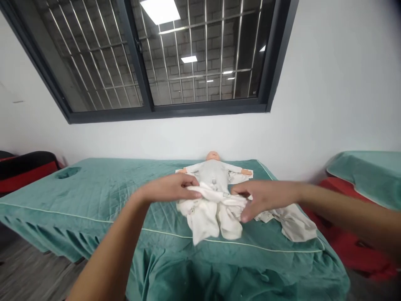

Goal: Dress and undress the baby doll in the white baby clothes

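A baby doll (214, 170) lies on its back on the green bed, arms spread, in a white long-sleeved top. White baby pants (203, 219) cover its lower body, their legs pointing towards me. My left hand (171, 187) pinches the bunched waistband on the left side. On the other side, my right hand (266, 195) has thumb and fingers closed at the waist edge of the pants. The doll's legs and feet are hidden in the cloth. A crumpled white garment (297, 223) lies just right of the pants, partly behind my right forearm.
The green quilted bed cover (125, 175) has pale piping along its edge and a face hole (68, 172) at the left. A barred window (200, 62) is in the wall behind. Red and black items (28, 167) stand left; red fabric (344, 234) and another green-covered surface (372, 175) are right.
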`<action>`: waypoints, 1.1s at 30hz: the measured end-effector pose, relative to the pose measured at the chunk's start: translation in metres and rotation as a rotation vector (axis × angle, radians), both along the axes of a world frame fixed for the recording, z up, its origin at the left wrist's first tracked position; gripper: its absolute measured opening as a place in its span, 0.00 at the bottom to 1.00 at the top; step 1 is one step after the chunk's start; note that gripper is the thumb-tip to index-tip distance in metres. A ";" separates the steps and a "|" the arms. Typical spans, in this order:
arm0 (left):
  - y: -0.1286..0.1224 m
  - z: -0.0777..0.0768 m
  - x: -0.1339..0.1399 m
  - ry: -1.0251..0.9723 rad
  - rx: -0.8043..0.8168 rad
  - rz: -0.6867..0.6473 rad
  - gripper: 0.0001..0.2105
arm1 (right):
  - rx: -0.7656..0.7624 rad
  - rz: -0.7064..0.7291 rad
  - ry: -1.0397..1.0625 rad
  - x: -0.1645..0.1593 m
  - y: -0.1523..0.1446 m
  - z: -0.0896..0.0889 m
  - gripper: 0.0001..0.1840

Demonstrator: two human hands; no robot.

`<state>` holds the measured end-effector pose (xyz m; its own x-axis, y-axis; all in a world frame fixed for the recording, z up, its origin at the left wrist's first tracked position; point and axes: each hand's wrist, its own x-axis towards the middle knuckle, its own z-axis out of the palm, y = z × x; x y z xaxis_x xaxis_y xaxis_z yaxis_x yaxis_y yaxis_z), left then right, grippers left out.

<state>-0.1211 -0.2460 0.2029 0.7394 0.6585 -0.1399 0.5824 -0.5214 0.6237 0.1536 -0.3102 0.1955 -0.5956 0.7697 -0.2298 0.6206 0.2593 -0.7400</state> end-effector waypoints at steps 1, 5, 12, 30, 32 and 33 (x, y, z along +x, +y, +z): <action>-0.005 0.017 -0.001 -0.010 0.051 0.004 0.21 | 0.051 0.030 -0.035 0.003 -0.003 0.016 0.26; -0.031 0.074 -0.004 -0.076 0.253 0.040 0.21 | 0.272 0.002 -0.124 0.009 -0.016 0.076 0.26; -0.081 0.125 -0.009 -0.180 0.619 0.217 0.19 | 0.660 -0.158 -0.219 0.010 -0.037 0.137 0.31; -0.072 0.083 0.002 -0.613 0.421 0.395 0.16 | 0.544 -0.257 -0.119 0.032 -0.018 0.107 0.22; -0.065 0.070 0.017 -0.711 0.399 0.410 0.15 | 0.512 -0.237 -0.024 0.012 -0.010 0.095 0.21; -0.062 0.063 0.025 -0.753 0.386 0.410 0.15 | 0.511 -0.260 0.055 -0.001 -0.005 0.089 0.19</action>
